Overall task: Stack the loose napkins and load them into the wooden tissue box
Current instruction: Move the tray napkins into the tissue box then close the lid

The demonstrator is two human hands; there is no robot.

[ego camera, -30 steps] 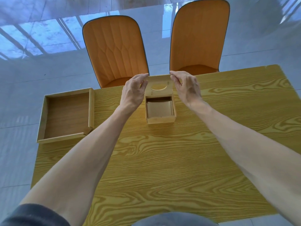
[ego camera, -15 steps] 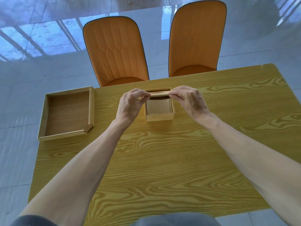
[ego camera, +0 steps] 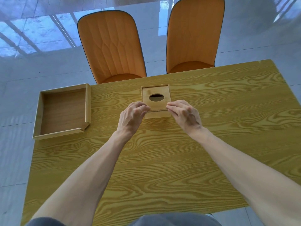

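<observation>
On table [ego camera: 162,160], wooden tissue box [ego camera: 156,101] lidded, oval-holed.

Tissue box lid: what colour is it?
Light natural wood, with a dark oval opening; the lid shows best in the head view.

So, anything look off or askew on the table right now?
Yes: the wooden tray at the table's left edge has a break at its near right corner, where the rails fail to meet. The tissue box lid sits square, both hands at its near edge.
</observation>
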